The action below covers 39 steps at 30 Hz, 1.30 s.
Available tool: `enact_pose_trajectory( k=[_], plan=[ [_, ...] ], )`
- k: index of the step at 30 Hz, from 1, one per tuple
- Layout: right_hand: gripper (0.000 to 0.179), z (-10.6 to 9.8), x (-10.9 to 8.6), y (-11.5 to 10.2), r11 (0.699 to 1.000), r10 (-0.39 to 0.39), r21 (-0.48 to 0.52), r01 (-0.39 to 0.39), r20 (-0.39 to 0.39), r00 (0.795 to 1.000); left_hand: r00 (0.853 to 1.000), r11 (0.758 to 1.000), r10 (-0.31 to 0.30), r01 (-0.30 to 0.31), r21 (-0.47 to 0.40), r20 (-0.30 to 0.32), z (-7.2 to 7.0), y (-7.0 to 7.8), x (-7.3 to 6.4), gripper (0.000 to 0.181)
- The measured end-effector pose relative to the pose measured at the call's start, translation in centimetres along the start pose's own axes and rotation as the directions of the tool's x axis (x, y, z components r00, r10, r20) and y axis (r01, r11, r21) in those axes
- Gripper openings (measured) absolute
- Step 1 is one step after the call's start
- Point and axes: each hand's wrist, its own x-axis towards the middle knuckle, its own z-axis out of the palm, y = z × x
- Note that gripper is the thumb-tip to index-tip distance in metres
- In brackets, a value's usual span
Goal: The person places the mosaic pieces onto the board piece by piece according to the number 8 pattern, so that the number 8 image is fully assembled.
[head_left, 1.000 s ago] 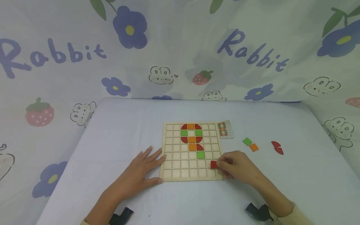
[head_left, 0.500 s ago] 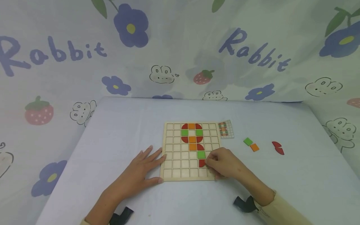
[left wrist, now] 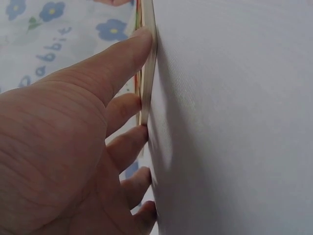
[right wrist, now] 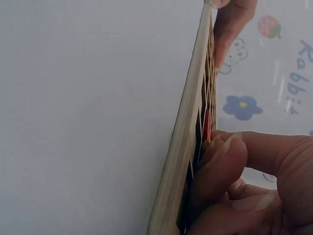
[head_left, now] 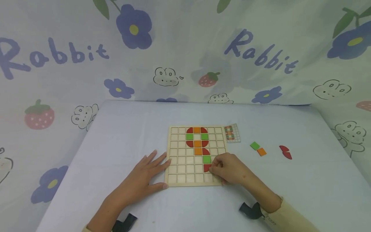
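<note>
A wooden grid board (head_left: 181,184) lies flat on the table, with red, orange and green tiles set in its upper cells. My right hand (head_left: 229,168) pinches a red rounded-corner tile (head_left: 207,168) between thumb and fingertips, over the cell just below a green square tile (head_left: 206,159). In the right wrist view that red tile (right wrist: 207,125) stands slightly tilted out of the grid. My left hand (head_left: 145,175) lies spread at the board's left edge; thumb and fingertips touch its side in the left wrist view.
A small pattern card (head_left: 233,133) lies by the board's upper right side, apparently touching it. Farther right are a loose green square (head_left: 254,146), an orange square (head_left: 261,151) and two red rounded pieces (head_left: 285,152). A patterned cloth (head_left: 185,58) hangs behind the table.
My right hand has moved left across the board, bringing the red tile from the right-hand column to below the green square. The left hand has stayed in place.
</note>
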Motion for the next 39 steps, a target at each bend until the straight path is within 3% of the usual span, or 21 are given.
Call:
enact_pose_trajectory(
  k=[10, 14, 19, 24, 28, 35, 39],
  plan=[
    [0.013, -0.2, -0.1, 0.6, 0.999, -0.049, 0.007, 0.049, 0.013, 0.999, 1.0, 1.0, 0.004, -0.004, -0.006, -0.002, 0.1, -0.1, 0.1, 0.08],
    [0.007, -0.8, -0.8, 1.5, 0.99, -0.142, 0.017, 0.141, 0.031, 0.989, 1.0, 1.0, 0.004, -0.004, -0.007, -0.001, 0.1, -0.1, 0.1, 0.08],
    [0.007, -2.2, -2.3, 2.9, 0.979, -0.205, -0.001, 0.205, -0.021, 0.979, 1.0, 1.0, 0.0, 0.0, 0.001, 0.0, 0.0, 0.0, 0.2, 0.081],
    [0.012, -4.3, -3.8, 4.5, 0.986, -0.161, -0.058, 0.155, -0.12, 0.98, 1.0, 1.0, 0.0, 0.0, -0.001, -0.002, 0.0, 0.0, 0.1, 0.08],
    [0.018, -6.1, -4.6, 6.2, 0.983, -0.129, -0.153, 0.097, -0.22, 0.967, 1.0, 1.0, 0.0, 0.0, 0.001, -0.004, 0.0, 0.0, -0.1, 0.08],
    [0.041, -9.0, -4.8, 8.6, 0.948, -0.085, -0.316, -0.034, -0.355, 0.931, 1.0, 1.0, 0.004, -0.004, -0.001, -0.006, 0.0, -0.2, 0.0, 0.081],
    [0.045, -10.0, -4.4, 9.6, 0.92, -0.053, -0.38, -0.094, -0.359, 0.932, 1.0, 1.0, 0.005, -0.005, -0.002, -0.006, -0.1, -0.1, 0.0, 0.081]
  ],
)
